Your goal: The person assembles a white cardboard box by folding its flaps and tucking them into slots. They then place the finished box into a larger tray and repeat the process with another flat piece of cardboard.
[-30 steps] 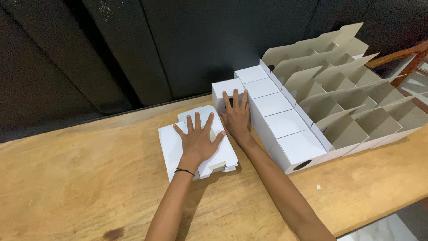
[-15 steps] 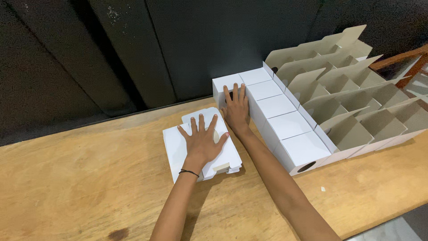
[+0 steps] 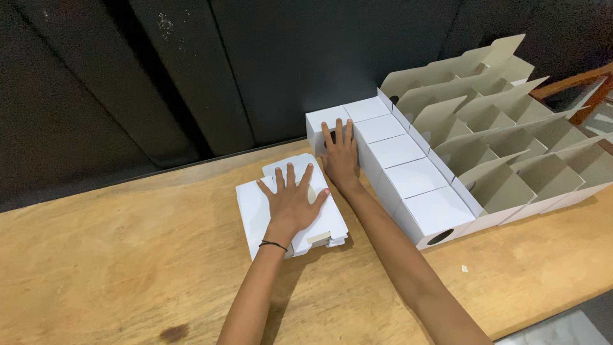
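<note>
Flat white boxes (image 3: 290,214) lie in a small pile right under my left hand (image 3: 290,204), which is open and pressing down, fingers spread. Their long side runs away from me. Just past them, my right hand (image 3: 341,156) lies open against the end closed box (image 3: 329,124). My palms hide the parts underneath. Farther right, open boxes (image 3: 511,147) run off the edge.

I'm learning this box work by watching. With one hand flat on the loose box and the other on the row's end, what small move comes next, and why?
Probably slide the loose box under the left hand toward the row: the right hand steadies the end box, and a gap remains.
</note>
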